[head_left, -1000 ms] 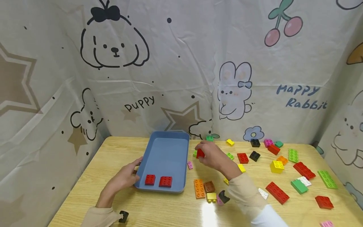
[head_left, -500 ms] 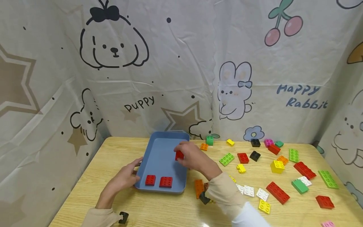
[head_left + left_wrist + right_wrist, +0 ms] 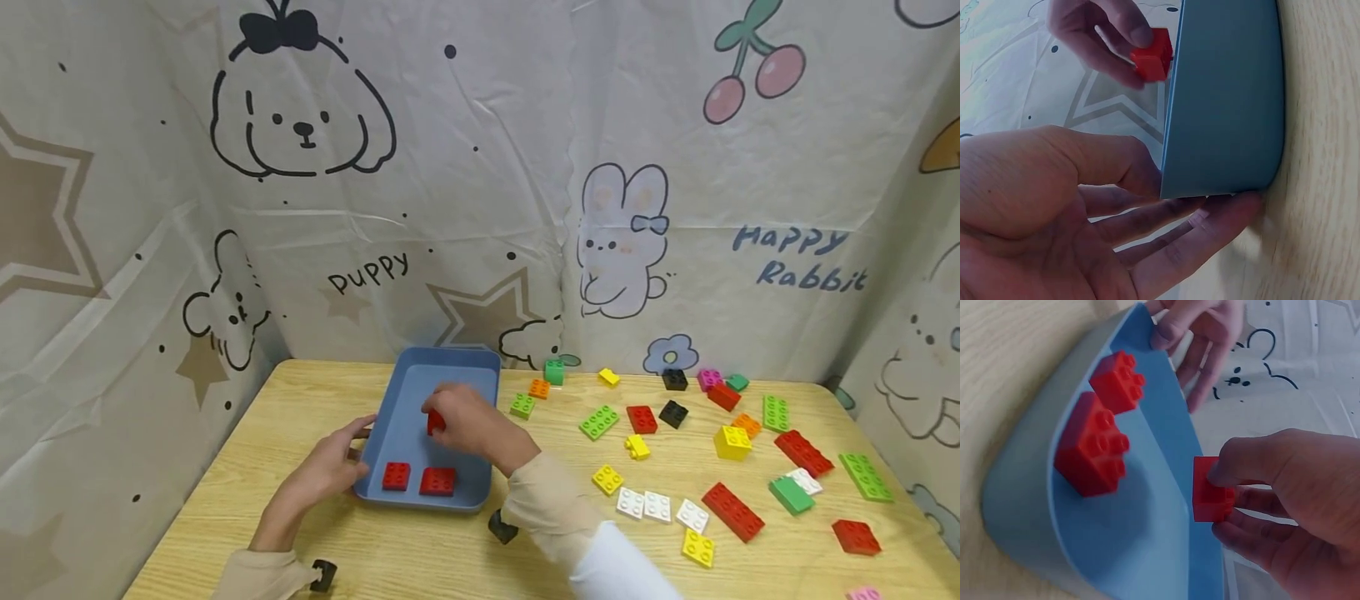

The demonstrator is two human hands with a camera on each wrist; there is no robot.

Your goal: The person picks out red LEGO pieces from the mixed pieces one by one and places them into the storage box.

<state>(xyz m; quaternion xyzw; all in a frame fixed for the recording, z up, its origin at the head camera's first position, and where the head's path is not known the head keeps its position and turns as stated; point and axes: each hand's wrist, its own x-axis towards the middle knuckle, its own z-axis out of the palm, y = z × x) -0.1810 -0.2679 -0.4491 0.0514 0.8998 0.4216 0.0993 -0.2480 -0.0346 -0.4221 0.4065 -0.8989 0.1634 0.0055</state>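
Observation:
A blue tray (image 3: 420,502) lies on the table in front of me. My left hand (image 3: 327,463) grips its left side; in the right wrist view the thumb hooks over the rim and the fingers stay outside. Over the tray, my right hand (image 3: 476,427) pinches a red toy brick (image 3: 1209,489) between thumb and fingers, studs turned towards the palm. Two more red bricks sit studs up near the tray's front wall, a left one (image 3: 396,476) and a right one (image 3: 437,481). The held brick is partly covered by the fingers in the head view.
Right of the tray, loose bricks lie scattered over the table: a long red brick (image 3: 733,512), a yellow block (image 3: 732,442), white bricks (image 3: 657,507), black bricks (image 3: 674,413), green bricks (image 3: 600,422) and others. A printed cloth (image 3: 450,208) hangs behind the table.
My right hand has carried the red brick leftwards from among the loose bricks to above the tray. The left hand has kept its grip on the tray.

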